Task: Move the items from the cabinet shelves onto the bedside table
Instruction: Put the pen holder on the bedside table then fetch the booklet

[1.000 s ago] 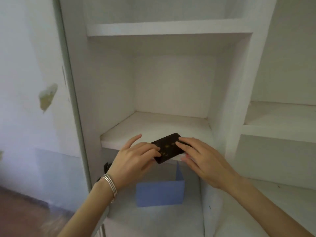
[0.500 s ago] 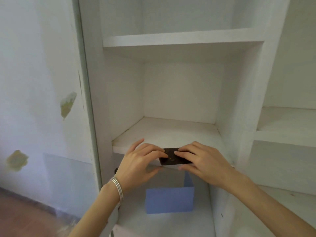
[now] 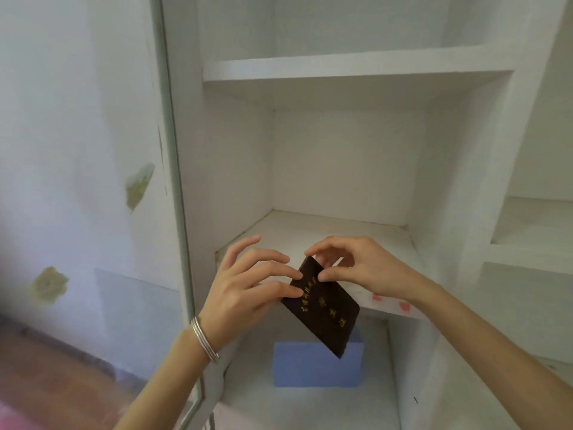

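Both hands held one item at the front edge of the middle cabinet shelf: a thin dark booklet with gold lettering on its cover. It hung tilted, upper corner high, lower corner down past the shelf lip, clear of the board and in front of the compartment below.

Left hand, bangles at the wrist: fingertips pressed on the booklet's left edge and cover, thumb hidden behind. Right hand: thumb and forefinger pinched the upper corner. So both hands were closed on the booklet, close together, one each side of its top end. The two-handed grip likely steadied a thin, slippery cover as it came off the shelf.

A blue box sat on the lower shelf, directly beneath the booklet, untouched; probably the next item. The bedside surface was not in view.
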